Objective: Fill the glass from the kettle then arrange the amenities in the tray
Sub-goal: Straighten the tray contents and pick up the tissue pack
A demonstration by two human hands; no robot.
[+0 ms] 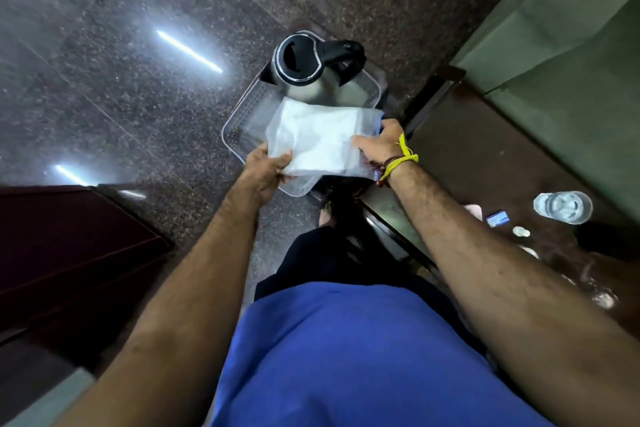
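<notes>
A clear plastic tray (pixel 238 121) is held out over the stone floor. A steel kettle (pixel 308 71) with a black lid and handle stands in its far half. A white packet in a clear wrapper (pixel 318 139) lies across the near half. My left hand (pixel 265 168) grips the tray's near left corner, thumb on the packet. My right hand (pixel 379 146) grips the packet's right edge together with the tray side. A glass holding water (pixel 562 207) stands on the dark table at the right.
The dark wooden table (pixel 485 166) carries a small blue sachet (pixel 498 218) and small white items (pixel 521 231). A green wall rises behind it. A dark red cabinet (pixel 69 246) stands at the left. Speckled stone floor (pixel 138 80) lies below.
</notes>
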